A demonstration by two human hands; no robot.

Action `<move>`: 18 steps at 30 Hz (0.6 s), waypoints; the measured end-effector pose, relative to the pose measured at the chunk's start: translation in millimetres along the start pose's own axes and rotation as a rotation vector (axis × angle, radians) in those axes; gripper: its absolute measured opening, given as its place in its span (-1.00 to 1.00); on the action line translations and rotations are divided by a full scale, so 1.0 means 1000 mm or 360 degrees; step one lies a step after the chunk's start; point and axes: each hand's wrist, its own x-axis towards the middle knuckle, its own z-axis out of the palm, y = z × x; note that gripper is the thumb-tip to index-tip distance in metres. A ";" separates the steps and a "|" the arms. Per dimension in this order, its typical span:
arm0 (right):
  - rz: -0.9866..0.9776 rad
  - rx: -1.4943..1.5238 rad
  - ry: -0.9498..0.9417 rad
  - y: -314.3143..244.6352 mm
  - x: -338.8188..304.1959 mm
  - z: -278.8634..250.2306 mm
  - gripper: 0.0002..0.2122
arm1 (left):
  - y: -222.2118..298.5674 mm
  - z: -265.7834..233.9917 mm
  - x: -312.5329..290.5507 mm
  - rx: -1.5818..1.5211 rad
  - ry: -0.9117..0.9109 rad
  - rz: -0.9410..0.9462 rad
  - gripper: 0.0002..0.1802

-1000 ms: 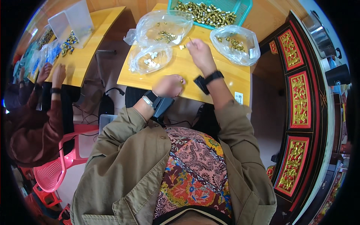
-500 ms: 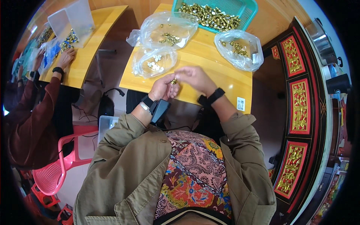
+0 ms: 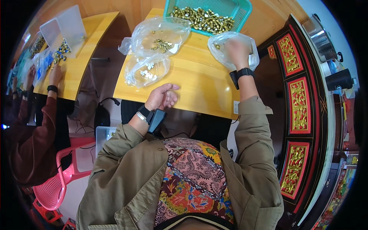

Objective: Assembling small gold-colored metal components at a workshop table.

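My left hand [image 3: 163, 96] rests palm up by the table's front edge, fingers loosely curled, thumb stretched away, nothing visible in it. My right hand [image 3: 237, 51] reaches into the clear plastic bag [image 3: 217, 57] at the table's right; motion smears its fingers, so what it holds is unclear. A small brass-coloured fitting [image 3: 217, 46] shows in that bag beside the hand. Farther left, a larger clear bag [image 3: 140, 36] holds several brass-coloured fittings [image 3: 163, 46]. In front of it, a smaller clear bag [image 3: 132, 73] contains small white pieces [image 3: 148, 74].
A green basket [image 3: 247, 21] full of brass-coloured fittings stands at the table's [image 3: 195, 76] back. At left, another person [image 3: 40, 136] works at a second table [image 3: 97, 34]. A pink chair [image 3: 53, 178] is at lower left; a carved black-and-red cabinet [image 3: 299, 111] stands right.
My right hand has left my left hand and moved right and away, into the right bag. The brass-coloured fitting no longer shows in my left hand. The view has shifted slightly.
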 end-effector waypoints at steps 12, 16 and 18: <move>-0.0163 0.0549 -0.0517 -0.106 -0.093 -0.009 -0.51 | 0.042 0.057 -0.028 0.0573 0.0084 0.0577 -0.66; -0.0487 -0.0009 -0.0451 -0.122 -0.112 -0.001 -0.48 | 0.051 0.073 -0.032 0.0746 0.0091 0.0923 -0.68; -0.0529 -0.0142 -0.0479 -0.127 -0.116 0.000 -0.49 | 0.049 0.073 -0.031 0.0809 0.0062 0.1030 -0.70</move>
